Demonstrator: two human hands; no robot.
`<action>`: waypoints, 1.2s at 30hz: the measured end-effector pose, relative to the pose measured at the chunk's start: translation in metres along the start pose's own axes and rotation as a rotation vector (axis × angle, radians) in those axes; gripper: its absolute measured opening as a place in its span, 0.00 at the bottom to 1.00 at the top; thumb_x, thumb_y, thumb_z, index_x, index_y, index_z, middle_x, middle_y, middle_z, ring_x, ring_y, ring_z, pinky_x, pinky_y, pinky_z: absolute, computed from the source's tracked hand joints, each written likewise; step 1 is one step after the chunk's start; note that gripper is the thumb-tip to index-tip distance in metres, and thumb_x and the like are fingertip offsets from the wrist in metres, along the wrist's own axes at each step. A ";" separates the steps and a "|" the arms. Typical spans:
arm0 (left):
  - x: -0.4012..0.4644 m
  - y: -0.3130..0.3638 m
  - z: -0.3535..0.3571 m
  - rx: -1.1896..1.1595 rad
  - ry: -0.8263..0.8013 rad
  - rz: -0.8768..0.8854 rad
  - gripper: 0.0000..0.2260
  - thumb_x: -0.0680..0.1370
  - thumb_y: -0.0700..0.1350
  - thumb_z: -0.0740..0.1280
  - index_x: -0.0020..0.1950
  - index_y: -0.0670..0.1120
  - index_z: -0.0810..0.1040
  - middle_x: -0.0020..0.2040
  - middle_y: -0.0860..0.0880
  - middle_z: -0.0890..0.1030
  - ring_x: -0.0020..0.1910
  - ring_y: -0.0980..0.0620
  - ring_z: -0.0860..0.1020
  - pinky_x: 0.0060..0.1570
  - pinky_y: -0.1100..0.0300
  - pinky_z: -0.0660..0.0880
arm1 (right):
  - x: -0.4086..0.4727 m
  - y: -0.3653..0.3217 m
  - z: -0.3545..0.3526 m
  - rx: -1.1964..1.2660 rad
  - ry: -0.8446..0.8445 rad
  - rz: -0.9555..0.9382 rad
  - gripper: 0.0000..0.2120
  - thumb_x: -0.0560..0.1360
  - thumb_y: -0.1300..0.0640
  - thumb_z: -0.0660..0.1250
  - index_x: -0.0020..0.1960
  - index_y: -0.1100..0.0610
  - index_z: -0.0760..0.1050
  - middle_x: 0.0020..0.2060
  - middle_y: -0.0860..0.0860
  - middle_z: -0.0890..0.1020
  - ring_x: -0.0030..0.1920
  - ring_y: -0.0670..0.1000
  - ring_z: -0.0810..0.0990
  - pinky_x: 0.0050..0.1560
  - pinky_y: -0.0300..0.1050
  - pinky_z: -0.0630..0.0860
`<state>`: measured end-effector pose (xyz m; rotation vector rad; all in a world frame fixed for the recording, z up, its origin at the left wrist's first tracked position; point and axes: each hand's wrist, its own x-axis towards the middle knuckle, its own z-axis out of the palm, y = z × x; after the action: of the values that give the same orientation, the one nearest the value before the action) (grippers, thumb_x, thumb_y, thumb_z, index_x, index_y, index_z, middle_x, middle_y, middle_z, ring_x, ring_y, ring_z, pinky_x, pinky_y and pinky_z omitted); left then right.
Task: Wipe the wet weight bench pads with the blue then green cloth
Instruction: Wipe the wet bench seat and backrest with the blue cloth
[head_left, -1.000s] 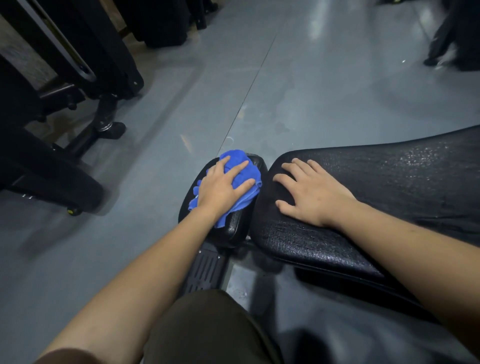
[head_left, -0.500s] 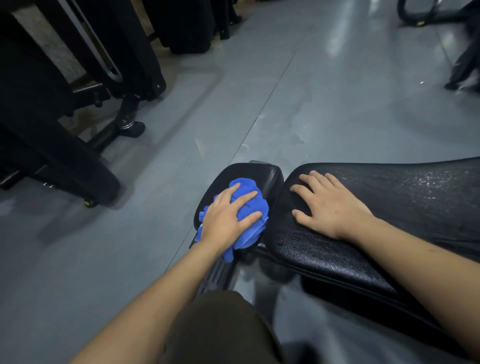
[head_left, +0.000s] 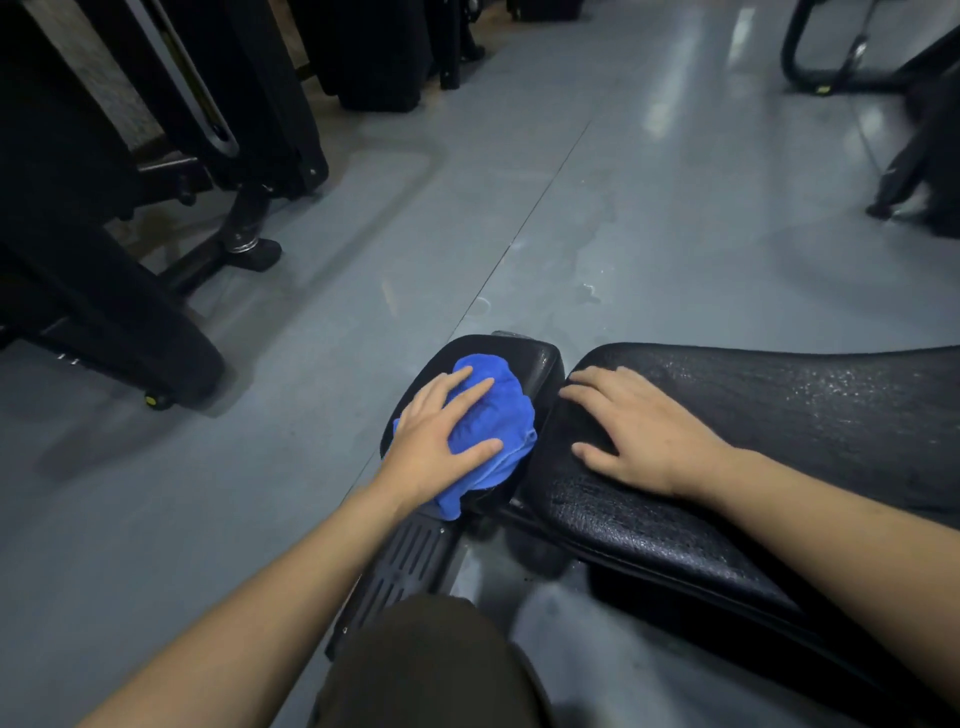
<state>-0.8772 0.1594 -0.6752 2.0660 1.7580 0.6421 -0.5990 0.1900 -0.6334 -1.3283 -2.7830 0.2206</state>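
A bunched blue cloth (head_left: 493, 421) lies on the small black seat pad (head_left: 535, 364) of the weight bench. My left hand (head_left: 441, 441) presses down on the cloth with fingers spread over it. To the right, the long black back pad (head_left: 805, 410) shows water droplets on its far part. My right hand (head_left: 644, 431) rests flat on the near end of that long pad, fingers apart, holding nothing. No green cloth is in view.
The slotted black bench frame (head_left: 405, 561) runs under the seat pad toward my knee (head_left: 431, 665). Black gym machines (head_left: 130, 208) stand at the left and more equipment (head_left: 914, 156) at the far right. Grey floor (head_left: 649, 182) with wet patches stretches ahead.
My left hand slid the blue cloth back along the seat pad toward me, exposing the pad's far end. My right hand stayed flat on the long pad. The camera tilted up.
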 end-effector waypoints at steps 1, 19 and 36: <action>-0.008 -0.005 -0.004 -0.021 0.030 0.011 0.34 0.71 0.65 0.67 0.76 0.62 0.64 0.77 0.62 0.58 0.77 0.56 0.55 0.75 0.52 0.57 | 0.006 -0.006 0.000 0.033 0.017 -0.051 0.35 0.74 0.36 0.55 0.76 0.54 0.64 0.75 0.52 0.67 0.76 0.52 0.63 0.78 0.51 0.55; -0.010 -0.035 -0.025 -0.072 0.045 -0.099 0.28 0.68 0.56 0.78 0.67 0.60 0.74 0.62 0.63 0.74 0.58 0.61 0.74 0.57 0.63 0.72 | 0.113 -0.040 0.012 0.228 -0.151 -0.063 0.34 0.70 0.49 0.77 0.74 0.47 0.69 0.69 0.45 0.70 0.63 0.53 0.68 0.65 0.45 0.66; -0.019 0.083 -0.075 -0.093 0.096 0.182 0.23 0.68 0.43 0.77 0.62 0.51 0.79 0.58 0.58 0.78 0.55 0.59 0.76 0.56 0.73 0.68 | 0.002 -0.035 -0.072 0.299 0.197 0.027 0.20 0.65 0.50 0.67 0.57 0.49 0.78 0.48 0.43 0.75 0.48 0.55 0.72 0.53 0.47 0.71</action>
<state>-0.8524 0.1250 -0.5699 2.1795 1.5687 0.8718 -0.6191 0.1774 -0.5566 -1.2405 -2.4546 0.4593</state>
